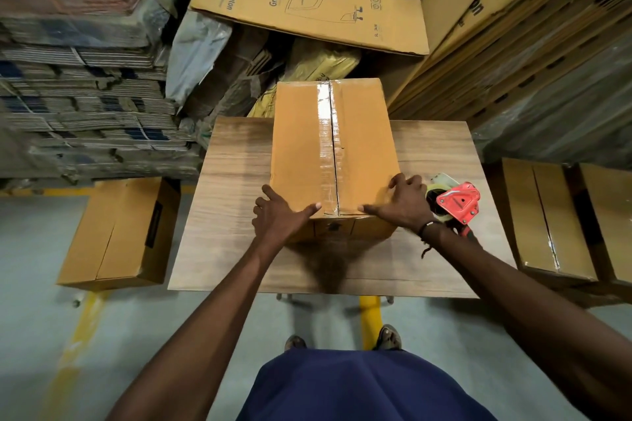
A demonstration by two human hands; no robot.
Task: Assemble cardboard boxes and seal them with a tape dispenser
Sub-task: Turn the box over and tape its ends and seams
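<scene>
Cardboard box stands closed on the wooden table, its long side running from near to far, with a strip of clear tape along the centre seam of its top. The tape's near end is hard to follow where it goes over the edge, and the box's near face lies in shadow. The left hand rests at the near left corner, fingers straight, thumb lying on the top face. The right hand presses flat on the near right part of the top, fingers spread. Just right of that hand lies the red tape dispenser on the table; its handle is partly hidden behind the right wrist. On the floor to the left sits another closed box; two taped boxes at the right are cut off by the frame edge. Blurred stacks of flattened cartons fill the far left.
</scene>
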